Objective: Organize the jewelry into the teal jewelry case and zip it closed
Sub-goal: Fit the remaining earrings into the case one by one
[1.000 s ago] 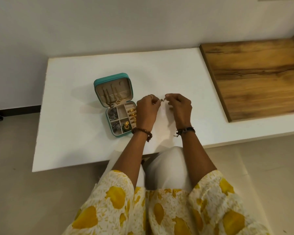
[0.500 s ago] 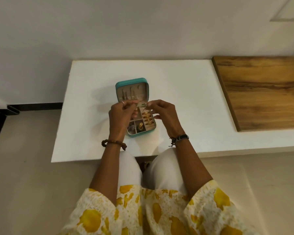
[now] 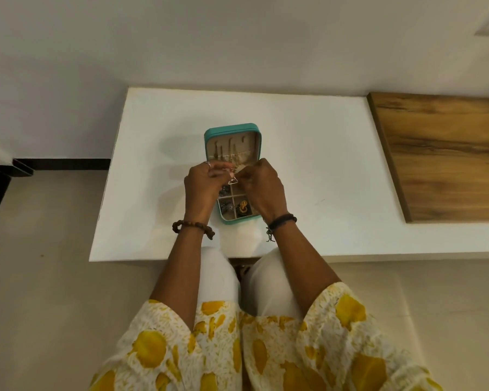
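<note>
Both hands meet over the open teal jewelry case (image 3: pixel 232 131) on the white tabletop (image 3: pixel 308 165); left hand (image 3: pixel 202 187) and right hand (image 3: pixel 261 187) pinch a small triangular pendant (image 3: pixel 232 180), likely steadying it for hanging inside the lid.

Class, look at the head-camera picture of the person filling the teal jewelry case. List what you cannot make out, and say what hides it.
- Right-hand compartments of the teal jewelry case: covered by the right hand.
- Top-left compartment: mostly behind the left hand.
- How the small triangular pendant is held: too small; its chain is not traceable.
- Pieces hanging in the lid: too small to identify.
- Zipper: not discernible.
</note>
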`<state>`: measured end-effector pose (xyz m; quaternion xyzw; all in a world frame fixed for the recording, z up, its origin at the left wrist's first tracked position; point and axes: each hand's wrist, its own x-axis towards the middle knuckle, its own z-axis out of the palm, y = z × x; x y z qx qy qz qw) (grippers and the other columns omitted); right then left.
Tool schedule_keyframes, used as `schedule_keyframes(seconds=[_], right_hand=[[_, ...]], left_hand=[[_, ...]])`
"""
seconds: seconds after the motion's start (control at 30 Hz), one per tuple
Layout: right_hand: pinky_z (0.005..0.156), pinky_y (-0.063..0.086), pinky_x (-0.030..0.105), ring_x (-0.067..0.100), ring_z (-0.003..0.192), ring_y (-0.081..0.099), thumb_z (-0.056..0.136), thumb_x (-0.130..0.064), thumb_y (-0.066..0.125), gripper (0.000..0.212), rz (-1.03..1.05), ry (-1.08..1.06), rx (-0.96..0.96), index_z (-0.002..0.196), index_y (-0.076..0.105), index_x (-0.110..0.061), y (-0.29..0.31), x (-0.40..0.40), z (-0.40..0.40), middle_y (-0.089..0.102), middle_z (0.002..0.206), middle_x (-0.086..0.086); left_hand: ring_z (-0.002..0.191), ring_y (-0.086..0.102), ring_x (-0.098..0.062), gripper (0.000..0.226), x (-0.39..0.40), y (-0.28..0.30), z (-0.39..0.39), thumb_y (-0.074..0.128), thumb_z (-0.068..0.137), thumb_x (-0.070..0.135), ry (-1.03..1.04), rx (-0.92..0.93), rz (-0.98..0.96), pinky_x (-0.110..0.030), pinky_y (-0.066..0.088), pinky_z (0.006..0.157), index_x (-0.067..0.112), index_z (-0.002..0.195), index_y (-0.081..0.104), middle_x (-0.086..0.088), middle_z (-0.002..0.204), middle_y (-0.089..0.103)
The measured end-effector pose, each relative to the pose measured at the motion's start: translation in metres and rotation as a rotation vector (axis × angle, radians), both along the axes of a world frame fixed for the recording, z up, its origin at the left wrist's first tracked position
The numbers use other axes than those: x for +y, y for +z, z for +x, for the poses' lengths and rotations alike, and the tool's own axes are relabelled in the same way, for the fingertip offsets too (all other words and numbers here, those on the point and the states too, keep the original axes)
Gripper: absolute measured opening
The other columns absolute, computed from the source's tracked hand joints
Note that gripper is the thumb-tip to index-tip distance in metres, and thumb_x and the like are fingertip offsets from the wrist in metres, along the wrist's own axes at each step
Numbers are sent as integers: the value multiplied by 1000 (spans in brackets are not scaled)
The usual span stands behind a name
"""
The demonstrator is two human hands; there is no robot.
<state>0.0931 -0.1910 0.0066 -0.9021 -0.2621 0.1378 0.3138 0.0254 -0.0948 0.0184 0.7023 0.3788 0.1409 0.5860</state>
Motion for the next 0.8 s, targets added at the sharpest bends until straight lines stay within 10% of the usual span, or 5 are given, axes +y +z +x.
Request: schedule_keyframes(seconds=[0.23, 0.5, 0.8], right_hand=[[73, 37, 20, 22, 96, 58, 91, -15, 53, 22, 87, -81, 4, 105, 69, -14, 0, -4, 4, 61, 107, 10], [64, 37, -7, 7, 82, 58, 87, -13, 60, 20, 232, -48, 129, 105, 69, -11, -2, -17, 6, 71, 103, 6], [74, 55, 36, 25, 85, 64, 88, -18, 60, 24, 14, 53, -58, 112, 56, -13, -4, -5, 6, 69, 101, 10]], left_hand=[[87, 67, -27, 26, 2, -2, -2, 70, 77, 8, -14, 44, 30, -35, 54, 84, 8, 103, 68, -15, 96, 70], [82, 67, -19, 15, -10, 0, 8, 71, 78, 17, -59, 137, 250, -19, 47, 72, 8, 90, 69, -11, 89, 72], [86, 65, -27, 24, -15, -5, 14, 63, 85, 28, -42, 266, 477, -26, 44, 64, 7, 95, 70, -11, 94, 70]])
